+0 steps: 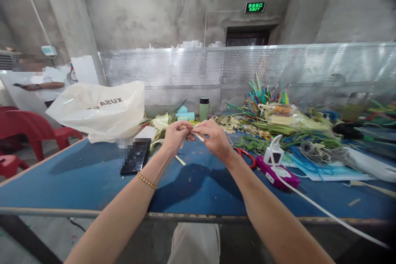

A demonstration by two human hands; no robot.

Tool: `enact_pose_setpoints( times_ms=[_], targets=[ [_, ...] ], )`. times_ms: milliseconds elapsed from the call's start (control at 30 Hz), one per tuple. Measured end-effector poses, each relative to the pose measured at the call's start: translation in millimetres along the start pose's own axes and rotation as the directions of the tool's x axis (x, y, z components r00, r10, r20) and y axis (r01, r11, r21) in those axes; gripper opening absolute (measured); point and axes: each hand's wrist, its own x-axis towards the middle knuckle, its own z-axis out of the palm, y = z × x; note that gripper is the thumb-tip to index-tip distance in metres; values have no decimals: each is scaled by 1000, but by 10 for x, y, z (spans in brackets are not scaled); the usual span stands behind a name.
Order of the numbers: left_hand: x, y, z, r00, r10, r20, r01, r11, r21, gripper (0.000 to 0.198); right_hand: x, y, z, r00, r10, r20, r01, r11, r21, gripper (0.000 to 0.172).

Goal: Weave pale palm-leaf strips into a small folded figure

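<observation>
Left grip (pixel 177 134), right grip (pixel 214 136) (pinching strip (pixel 199 136)), forearms (pixel 128 202) converging

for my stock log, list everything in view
table: 1, blue, centre
bag: 1, white, left
flat device: 1, black, left
bottle: 1, green, back centre
scissors: 1, red-handled, centre right
socket block: 1, purple, right
charger: 1, white, on block
cords: many, green, blue, grey, right
rods: many, multicoloured, back right
screen: 1, silvery, behind table
exit sign: 1, green, top right
chairs: several, red, left
person: 1, white top, left
held strip: 1, pale, centre
bracelet: 1, gold, left wrist
left hand: 1, bare, centre
right hand: 1, bare, centre
</observation>
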Motion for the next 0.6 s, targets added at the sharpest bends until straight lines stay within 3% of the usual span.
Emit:
enact_pose_setpoints(
  times_ms=[233, 400, 500, 600],
  targets=[
    [62, -45, -72, 988, 88, -125, -83, 996, 40, 12, 9, -71, -43, 1000, 14, 28, -12, 997, -79, 33],
    [79, -104, -92, 993, 97, -73, -92, 994, 58, 12, 30, -140, -66, 993, 98, -71, -101, 994, -33, 24],
    [54, -114, -66, 991, 128, -50, -123, 988, 92, 9, 28, -142, -22, 980, 186, -68, -188, 982, -26, 15],
    [19, -112, -38, 981, 188, -41, -179, 971, 159, 7, 20, -122, 44, 946, 314, -79, -314, 949, 16, 16]
  ],
)
